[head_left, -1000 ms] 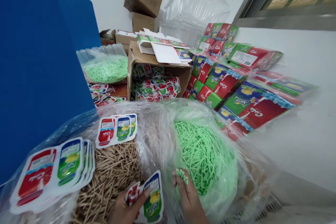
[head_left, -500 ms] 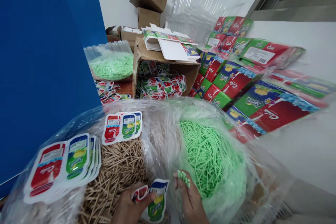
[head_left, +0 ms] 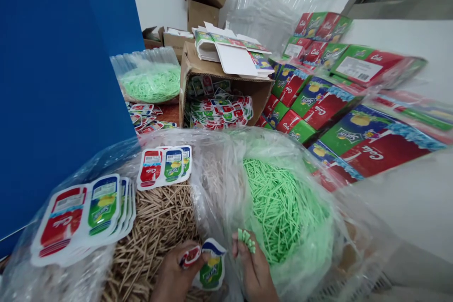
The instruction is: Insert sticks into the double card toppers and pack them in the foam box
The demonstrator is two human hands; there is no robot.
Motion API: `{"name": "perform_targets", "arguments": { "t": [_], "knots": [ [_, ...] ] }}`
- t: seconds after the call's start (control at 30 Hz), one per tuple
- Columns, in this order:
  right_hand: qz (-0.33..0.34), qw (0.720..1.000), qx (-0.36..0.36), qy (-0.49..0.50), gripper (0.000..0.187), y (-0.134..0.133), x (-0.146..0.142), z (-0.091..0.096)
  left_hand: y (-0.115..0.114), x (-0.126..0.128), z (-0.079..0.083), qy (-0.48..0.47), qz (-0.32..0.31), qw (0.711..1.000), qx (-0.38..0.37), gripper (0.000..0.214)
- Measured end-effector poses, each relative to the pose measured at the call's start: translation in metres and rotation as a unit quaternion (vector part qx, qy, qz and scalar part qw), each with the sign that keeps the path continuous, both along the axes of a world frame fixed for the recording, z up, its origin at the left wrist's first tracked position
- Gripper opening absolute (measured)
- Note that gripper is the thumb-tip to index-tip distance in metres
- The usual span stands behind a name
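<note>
My left hand [head_left: 176,269] is closed on a flat two-part packet [head_left: 211,266] printed with Cola in red and Sprite in green. Its Cola half is folded in my fingers, and the Sprite half bows outward with a curled top edge. Just to the right, my right hand [head_left: 255,266] pinches a small bunch of short green sticks [head_left: 247,239], their ends pointing up. Brown sticks [head_left: 155,231] fill the clear bag under my left hand. Loose green sticks [head_left: 276,207] fill the bag beside my right hand.
Overlapping packets [head_left: 83,217] lie on the left bag's edge, with a smaller stack [head_left: 164,166] behind. A cardboard box [head_left: 186,71] of packets stands at the back. Printed cartons [head_left: 325,104] are piled right; a blue panel [head_left: 53,94] rises left.
The packet in my left hand has bent, its top edge now curling. My right hand keeps its pinch on the green sticks, almost unmoved. The camera view has shifted slightly.
</note>
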State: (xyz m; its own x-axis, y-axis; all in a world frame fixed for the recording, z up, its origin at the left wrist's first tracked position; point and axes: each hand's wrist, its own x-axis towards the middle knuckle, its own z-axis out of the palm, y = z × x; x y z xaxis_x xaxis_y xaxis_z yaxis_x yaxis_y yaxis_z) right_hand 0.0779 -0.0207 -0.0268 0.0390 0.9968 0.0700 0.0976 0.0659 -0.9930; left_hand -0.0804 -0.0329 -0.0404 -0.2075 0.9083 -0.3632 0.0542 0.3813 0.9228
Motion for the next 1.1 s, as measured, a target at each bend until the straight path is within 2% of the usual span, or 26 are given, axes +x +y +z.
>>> {"name": "perform_targets", "arguments": {
  "t": [0.13, 0.23, 0.33, 0.4, 0.57, 0.7, 0.83, 0.9, 0.97, 1.03, 1.1],
  "knots": [
    [-0.07, 0.987, -0.066, 0.13, 0.03, -0.002, -0.004, 0.001, 0.0, 0.002, 0.0, 0.032, -0.009, 0.999, 0.015, 0.03],
    [-0.063, 0.958, -0.124, 0.249, 0.03, 0.001, -0.002, 0.002, -0.002, 0.003, -0.002, 0.091, -0.037, 0.992, 0.075, 0.026],
    [-0.05, 0.947, -0.136, 0.286, 0.029, 0.002, -0.001, 0.004, -0.006, 0.003, -0.004, 0.114, -0.084, 0.981, 0.131, 0.018],
    [-0.043, 0.958, -0.123, 0.257, 0.028, 0.001, -0.002, 0.007, -0.007, 0.004, -0.006, 0.12, -0.11, 0.975, 0.15, 0.017],
    [-0.023, 0.986, -0.114, 0.123, 0.033, -0.003, -0.006, 0.013, -0.007, 0.005, -0.008, 0.147, -0.121, 0.963, 0.189, 0.02],
    [0.025, 0.993, -0.109, 0.031, 0.035, 0.003, -0.003, 0.016, -0.007, 0.006, -0.01, 0.187, -0.146, 0.948, 0.214, 0.018],
    [0.055, 0.992, -0.117, -0.005, 0.038, 0.009, -0.003, 0.014, -0.007, 0.008, -0.009, 0.208, -0.148, 0.935, 0.246, 0.016],
    [0.066, 0.992, -0.109, -0.013, 0.037, 0.008, -0.006, 0.011, -0.006, 0.008, -0.006, 0.177, -0.154, 0.947, 0.221, 0.017],
    [0.066, 0.995, -0.07, -0.025, 0.035, 0.005, -0.008, 0.008, -0.004, 0.008, -0.002, 0.126, -0.15, 0.967, 0.164, 0.016],
    [0.065, 0.997, -0.029, -0.037, 0.032, 0.001, -0.007, 0.006, -0.003, 0.008, 0.003, 0.061, -0.111, 0.989, 0.072, 0.017],
    [0.095, 0.995, -0.014, -0.04, 0.029, -0.002, -0.005, 0.007, -0.002, 0.006, 0.006, -0.01, -0.062, 0.998, -0.012, 0.021]
  ]
}}
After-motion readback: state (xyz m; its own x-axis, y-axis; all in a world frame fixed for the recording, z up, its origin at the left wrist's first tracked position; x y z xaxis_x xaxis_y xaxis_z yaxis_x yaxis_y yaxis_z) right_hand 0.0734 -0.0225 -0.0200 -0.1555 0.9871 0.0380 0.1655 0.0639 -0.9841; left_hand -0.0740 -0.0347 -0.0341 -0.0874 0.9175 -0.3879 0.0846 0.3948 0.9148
